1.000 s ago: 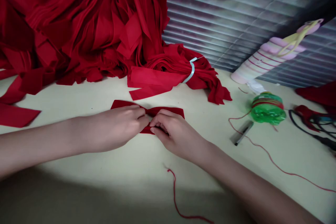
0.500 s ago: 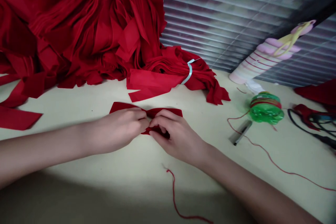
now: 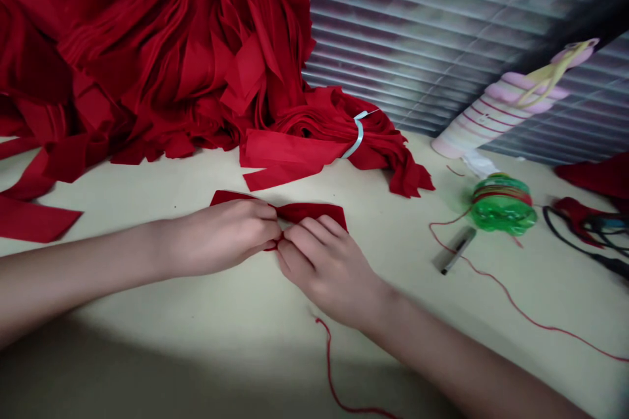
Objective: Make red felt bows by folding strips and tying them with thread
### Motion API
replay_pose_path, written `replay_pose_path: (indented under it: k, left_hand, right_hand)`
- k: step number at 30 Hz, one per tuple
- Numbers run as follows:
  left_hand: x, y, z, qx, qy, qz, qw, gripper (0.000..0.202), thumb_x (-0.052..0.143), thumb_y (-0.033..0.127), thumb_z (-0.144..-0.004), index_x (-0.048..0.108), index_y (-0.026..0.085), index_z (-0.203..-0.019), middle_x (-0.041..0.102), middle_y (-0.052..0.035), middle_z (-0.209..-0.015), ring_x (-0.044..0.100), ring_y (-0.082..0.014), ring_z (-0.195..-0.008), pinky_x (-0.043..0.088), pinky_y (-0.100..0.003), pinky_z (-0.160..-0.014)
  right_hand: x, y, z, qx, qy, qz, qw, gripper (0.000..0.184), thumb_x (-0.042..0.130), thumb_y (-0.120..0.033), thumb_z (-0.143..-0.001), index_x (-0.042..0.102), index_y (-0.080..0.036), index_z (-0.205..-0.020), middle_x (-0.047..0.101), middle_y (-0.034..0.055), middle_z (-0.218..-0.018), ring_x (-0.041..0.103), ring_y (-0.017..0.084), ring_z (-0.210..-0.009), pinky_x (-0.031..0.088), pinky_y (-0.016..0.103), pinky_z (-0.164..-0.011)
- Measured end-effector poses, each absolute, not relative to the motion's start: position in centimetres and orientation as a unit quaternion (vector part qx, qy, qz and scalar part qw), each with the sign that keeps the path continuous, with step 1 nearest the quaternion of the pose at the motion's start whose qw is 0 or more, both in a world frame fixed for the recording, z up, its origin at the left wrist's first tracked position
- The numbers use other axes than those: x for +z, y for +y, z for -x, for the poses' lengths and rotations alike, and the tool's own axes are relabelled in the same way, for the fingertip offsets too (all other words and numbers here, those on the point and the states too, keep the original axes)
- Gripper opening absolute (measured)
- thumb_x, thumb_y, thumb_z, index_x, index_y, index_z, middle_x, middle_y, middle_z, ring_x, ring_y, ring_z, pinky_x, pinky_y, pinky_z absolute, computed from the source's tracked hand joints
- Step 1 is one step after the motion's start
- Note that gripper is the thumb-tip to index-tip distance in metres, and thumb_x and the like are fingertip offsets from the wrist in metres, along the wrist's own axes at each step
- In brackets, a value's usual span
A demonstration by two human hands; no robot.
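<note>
Both hands meet at the middle of a red fabric strip on the pale table, gathered in at its centre like a bow. My left hand is closed, pinching the cloth at the gathered middle. From the other side my right hand is also closed, its thumb and fingertips pinched on the fabric right beside the left fingertips. The hands cover much of the strip's lower part. Closer to me lies a loose red thread, its upper end near a thin, blurred needle-like tip.
A big heap of red fabric strips stands at the back left, with a tied bundle beside it. To the right are a green spool of red thread, a marker, a pastel bottle and dark cables. Window blinds rise behind.
My right hand's fingers have curled down closer to the fabric, closing the gap seen between thumb and forefinger. The whole view has shifted slightly; the left hand keeps its pinch.
</note>
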State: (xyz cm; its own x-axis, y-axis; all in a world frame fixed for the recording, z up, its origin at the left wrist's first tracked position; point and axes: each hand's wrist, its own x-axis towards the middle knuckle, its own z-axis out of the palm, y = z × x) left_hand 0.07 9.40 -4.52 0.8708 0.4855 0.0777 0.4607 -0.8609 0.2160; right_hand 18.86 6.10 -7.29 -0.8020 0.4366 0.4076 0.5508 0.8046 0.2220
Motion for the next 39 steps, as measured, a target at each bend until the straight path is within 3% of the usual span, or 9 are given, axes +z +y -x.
replay_pose_path:
  k: [4, 11, 19, 24, 30, 35, 39]
  left_hand:
    - [-4.3, 9.4, -0.1, 0.055, 0.251, -0.959, 0.123, 0.019, 0.046, 0.014, -0.088, 0.063, 0.014, -0.08, 0.063, -0.0036, -0.082, 0.058, -0.0152, -0.077, 0.044, -0.025, -0.065]
    - [-4.2, 9.2, 0.0, 0.059, 0.291, -0.937, 0.184, 0.019, 0.043, 0.012, -0.088, 0.062, 0.017, -0.084, 0.061, -0.0011, -0.082, 0.058, -0.0137, -0.08, 0.043, -0.025, -0.069]
    - [-4.5, 9.0, -0.2, 0.097, 0.293, -0.934, 0.179, 0.02, 0.047, 0.019, -0.088, 0.065, 0.017, -0.079, 0.062, -0.001, -0.077, 0.059, -0.0135, -0.075, 0.042, -0.024, -0.065]
    - [-5.0, 9.5, -0.1, 0.127, 0.297, -0.92, 0.222, 0.017, 0.051, 0.018, -0.086, 0.066, 0.018, -0.076, 0.065, 0.001, -0.073, 0.06, -0.0106, -0.068, 0.042, -0.021, -0.062]
    - [-5.1, 9.5, -0.4, 0.137, 0.316, -0.907, 0.242, 0.019, 0.05, 0.014, -0.084, 0.064, 0.017, -0.071, 0.065, 0.0011, -0.071, 0.06, -0.0095, -0.062, 0.041, -0.02, -0.058]
    - [-5.1, 8.7, -0.6, 0.172, 0.321, -0.908, 0.206, 0.022, 0.049, 0.01, -0.083, 0.064, 0.017, -0.068, 0.064, -0.0003, -0.067, 0.06, -0.0121, -0.064, 0.043, -0.023, -0.061]
    - [-4.9, 7.8, -0.7, 0.162, 0.337, -0.905, 0.201, 0.025, 0.047, 0.009, -0.083, 0.065, 0.017, -0.068, 0.064, -0.001, -0.068, 0.06, -0.0128, -0.065, 0.045, -0.023, -0.062]
  right_hand:
    - [-7.5, 6.0, -18.5, -0.091, -0.923, 0.333, 0.172, 0.014, 0.048, -0.01, -0.083, 0.062, -0.012, -0.08, 0.057, 0.0095, -0.084, 0.049, 0.021, -0.078, 0.039, 0.035, -0.07]
    - [-7.0, 6.7, -18.9, 0.114, -0.906, 0.36, 0.192, 0.018, 0.045, -0.017, -0.089, 0.061, -0.013, -0.082, 0.057, 0.0077, -0.087, 0.052, 0.018, -0.082, 0.043, 0.034, -0.076]
    - [-7.4, 6.9, -19.0, 0.139, -0.893, 0.367, 0.222, 0.013, 0.05, -0.015, -0.085, 0.06, -0.015, -0.078, 0.061, 0.0052, -0.085, 0.057, 0.017, -0.082, 0.042, 0.034, -0.078]
    - [-7.2, 7.4, -19.0, 0.195, -0.862, 0.394, 0.253, 0.006, 0.06, -0.016, -0.079, 0.056, -0.018, -0.075, 0.064, -0.0008, -0.077, 0.059, 0.013, -0.075, 0.045, 0.026, -0.07]
    - [-6.7, 7.4, -18.9, 0.251, -0.828, 0.428, 0.263, 0.024, 0.063, -0.013, -0.074, 0.044, -0.021, -0.087, 0.064, -0.0037, -0.077, 0.062, 0.011, -0.072, 0.047, 0.022, -0.064]
    - [-5.8, 7.7, -19.1, 0.254, -0.839, 0.405, 0.261, 0.01, 0.057, -0.01, -0.075, 0.055, -0.019, -0.077, 0.063, -0.0037, -0.072, 0.058, 0.009, -0.063, 0.044, 0.019, -0.059]
    - [-5.4, 7.9, -19.1, 0.223, -0.858, 0.399, 0.233, 0.012, 0.057, -0.007, -0.074, 0.061, -0.018, -0.076, 0.065, -0.002, -0.074, 0.058, 0.011, -0.067, 0.043, 0.021, -0.061]
